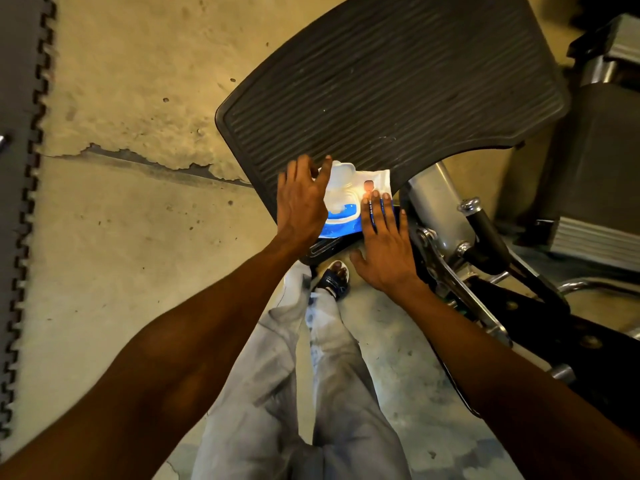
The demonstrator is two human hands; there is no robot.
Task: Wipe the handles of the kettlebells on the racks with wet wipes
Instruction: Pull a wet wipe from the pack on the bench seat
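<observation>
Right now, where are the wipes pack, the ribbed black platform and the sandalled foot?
Wipes pack (349,202): head view, on its white lid.
Ribbed black platform (391,84): head view, mid surface.
Sandalled foot (335,277): head view, on the strap.

White-and-blue wipes pack (349,199); black ribbed footplate (398,81).

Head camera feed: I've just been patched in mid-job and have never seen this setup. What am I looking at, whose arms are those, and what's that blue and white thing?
This is one wide-angle view from a camera worn on a person's head, looking down past their own arms and legs. There is no robot, only two bare hands. The blue and white thing is a wet wipes pack, lying on the near edge of a black ribbed footplate of a gym machine. The left hand is spread over the pack's left side and the right hand lies flat on its right edge. Neither has visibly pulled out a wipe. No kettlebells or racks are in view; below is a worn concrete floor.
</observation>
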